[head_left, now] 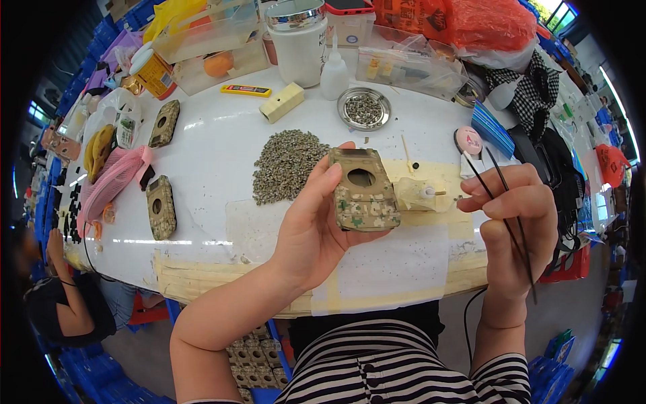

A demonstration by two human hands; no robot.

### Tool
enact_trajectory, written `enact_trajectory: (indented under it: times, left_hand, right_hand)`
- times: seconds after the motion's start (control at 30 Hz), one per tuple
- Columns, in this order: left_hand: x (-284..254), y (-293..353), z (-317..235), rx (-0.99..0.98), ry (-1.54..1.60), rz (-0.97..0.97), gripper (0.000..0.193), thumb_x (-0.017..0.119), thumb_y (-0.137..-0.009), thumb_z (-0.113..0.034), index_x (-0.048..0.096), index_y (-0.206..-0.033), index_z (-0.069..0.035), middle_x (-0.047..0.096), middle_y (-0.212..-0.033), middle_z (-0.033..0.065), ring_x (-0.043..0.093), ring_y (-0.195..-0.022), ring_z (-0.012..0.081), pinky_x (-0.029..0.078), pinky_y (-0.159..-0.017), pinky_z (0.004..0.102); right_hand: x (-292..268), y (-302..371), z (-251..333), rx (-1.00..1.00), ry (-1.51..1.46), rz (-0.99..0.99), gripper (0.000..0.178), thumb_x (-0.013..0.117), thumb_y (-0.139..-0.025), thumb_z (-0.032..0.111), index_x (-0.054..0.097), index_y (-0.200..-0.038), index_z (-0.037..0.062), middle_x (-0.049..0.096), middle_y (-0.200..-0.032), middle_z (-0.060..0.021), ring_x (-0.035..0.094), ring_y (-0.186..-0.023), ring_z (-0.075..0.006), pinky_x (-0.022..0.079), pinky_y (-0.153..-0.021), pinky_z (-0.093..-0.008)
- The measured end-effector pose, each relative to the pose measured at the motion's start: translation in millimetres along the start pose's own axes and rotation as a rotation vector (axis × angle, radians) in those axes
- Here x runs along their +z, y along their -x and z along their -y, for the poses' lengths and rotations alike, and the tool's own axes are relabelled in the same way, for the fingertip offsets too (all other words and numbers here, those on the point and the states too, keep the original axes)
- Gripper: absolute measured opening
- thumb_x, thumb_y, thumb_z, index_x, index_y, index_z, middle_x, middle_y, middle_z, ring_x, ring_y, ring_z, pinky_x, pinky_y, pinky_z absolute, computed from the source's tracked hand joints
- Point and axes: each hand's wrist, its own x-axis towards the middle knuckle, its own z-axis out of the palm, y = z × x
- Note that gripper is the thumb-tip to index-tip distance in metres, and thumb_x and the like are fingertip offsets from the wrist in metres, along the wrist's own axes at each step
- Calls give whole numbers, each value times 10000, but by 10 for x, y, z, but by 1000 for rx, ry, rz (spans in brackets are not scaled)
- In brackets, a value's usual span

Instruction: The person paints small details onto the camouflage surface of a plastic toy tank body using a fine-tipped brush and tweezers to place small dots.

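My left hand (311,225) is wrapped round a camouflage toy tank hull (365,195), held above the table with its round top hole facing up. In my right hand (517,225) is a pair of dark tweezers (506,202), tips pointing up and away; nothing shows between the tips. Behind the hull, near my left fingers, lies a heap of tiny camouflage parts (286,165). A cream block with a peg (422,195) stands on the table just right of the hull. More small parts fill a round metal dish (364,109).
Two more tank hulls (161,207) lie at the left, near a pink mesh bag (116,185). Farther back are a white squeeze bottle (334,73), a big white cup (298,44), a yellow knife (246,90) and clear bins (412,67). Another person's arm (75,296) shows at far left.
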Motion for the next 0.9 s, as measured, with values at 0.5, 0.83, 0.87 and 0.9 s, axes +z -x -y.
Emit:
enact_trajectory:
  times: [0.5, 0.83, 0.87, 0.9]
  left_hand:
    - [-77, -37, 10, 1, 33, 86, 470, 432, -962, -339, 333, -1375, -138, 515, -1260, 113, 590, -1116, 266, 579, -839, 398]
    - [-37, -11, 35, 15, 9, -1, 480, 358, -978, -341, 333, -1411, -136, 544, -1205, 238, 642, -979, 326, 594, -777, 374]
    - [-27, -7, 33, 17, 1, -2, 482, 358, -978, -343, 330, -1413, -137, 545, -1205, 235, 643, -978, 325, 593, -776, 374]
    - [-21, -1, 30, 20, -8, -3, 483, 358, -977, -344, 328, -1414, -139, 546, -1206, 232, 643, -977, 324, 592, -775, 374]
  right_hand:
    - [-33, 219, -438, 19, 564, 44, 220, 750, -707, 20, 662, -909, 24, 590, -749, -70, 543, -724, -240, 437, -647, -324]
    - [-27, 146, -235, -79, 485, -75, 180, 739, -708, -20, 663, -866, 19, 609, -770, -98, 573, -755, -239, 451, -679, -315]
    - [-20, 123, -180, -95, 438, -93, 176, 737, -713, -19, 662, -868, 17, 614, -779, -101, 575, -762, -241, 453, -690, -319]
    - [-19, 107, -129, -111, 390, -110, 172, 735, -717, -18, 661, -869, 15, 618, -788, -104, 577, -770, -244, 456, -701, -323]
